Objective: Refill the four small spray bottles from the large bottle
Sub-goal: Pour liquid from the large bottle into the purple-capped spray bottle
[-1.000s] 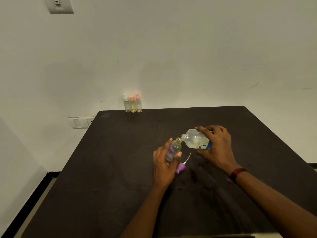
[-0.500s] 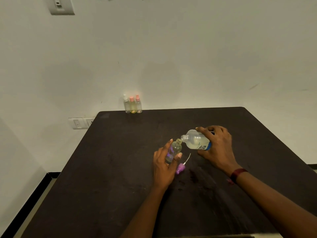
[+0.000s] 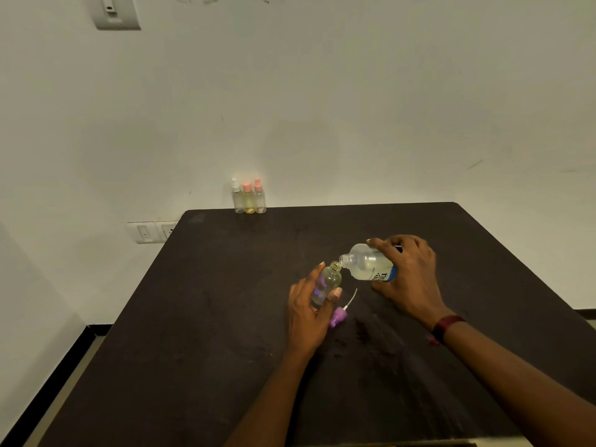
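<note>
While the large bottle lies tipped almost on its side above the table, its open mouth meets the open neck of a small bottle near the table's middle. The right hand grips the large bottle from above and behind, with the fingers curled over its body and blue label. The left hand holds the small bottle, leaning slightly, pinched between thumb and fingers. Pale liquid shows in both, though whether any is flowing is too fine to tell. A purple cap with its thin white tube lies on the table just beside the left hand. Three bottles, capped white, pink and pink, stand touching in a row at the far edge against the wall. A dark red wristband circles the right wrist.
</note>
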